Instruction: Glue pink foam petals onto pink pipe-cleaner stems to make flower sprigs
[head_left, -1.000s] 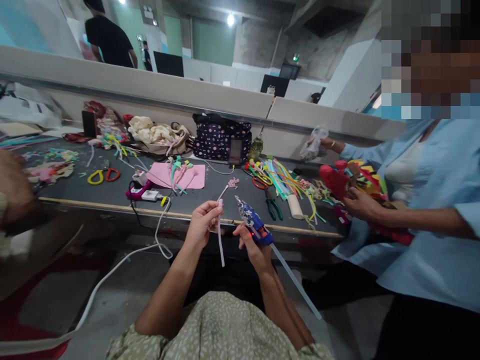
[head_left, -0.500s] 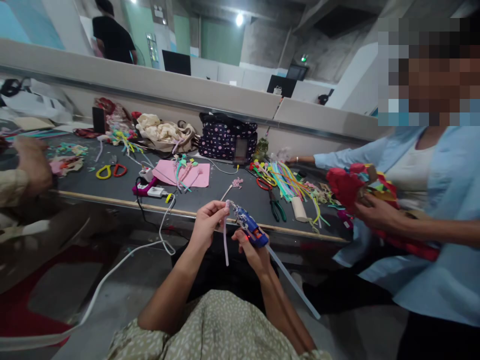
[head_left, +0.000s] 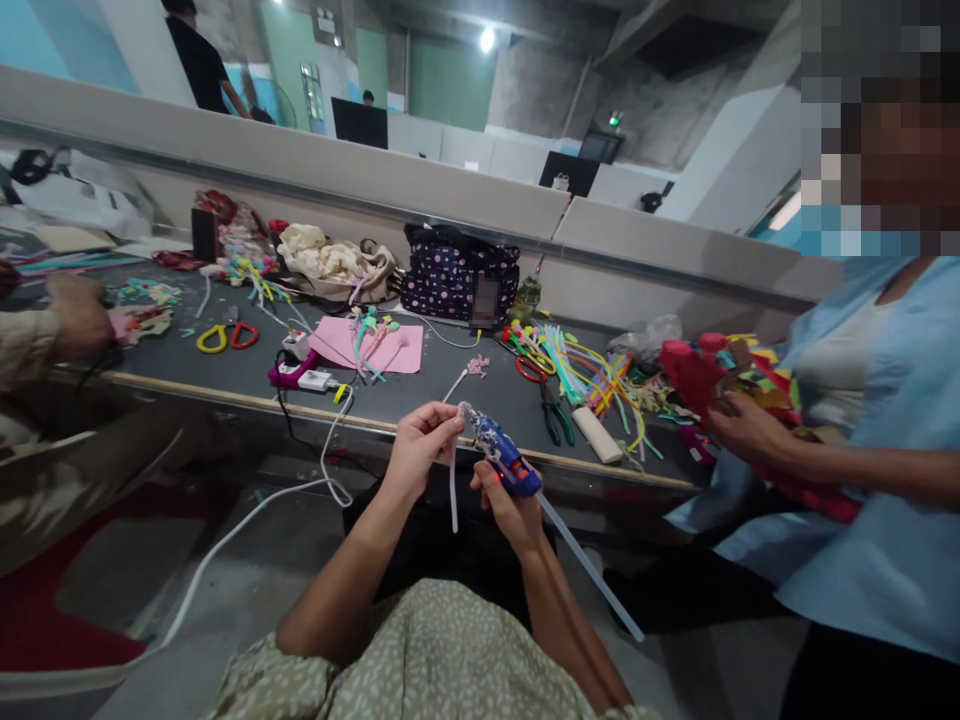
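Ahead, cluttered table [head_left: 225, 375]; left hand [head_left: 416, 455] grip on pale strip [head_left: 453, 490], right hand [head_left: 506, 500] on glue gun [head_left: 501, 455].

Both my forearms reach forward and up from my lap, bare to the elbow, converging so that the two hands sit close together at about the same height, just short of touching. My left hand [head_left: 414, 450] is turned palm inward with the fingers curled and the thumb and forefinger pinched together at the top, nearest the right hand. My right hand [head_left: 504, 498] sits slightly lower and to the right of it, wrist bent, fingers wrapped closed in a fist-like grip with the thumb side up.
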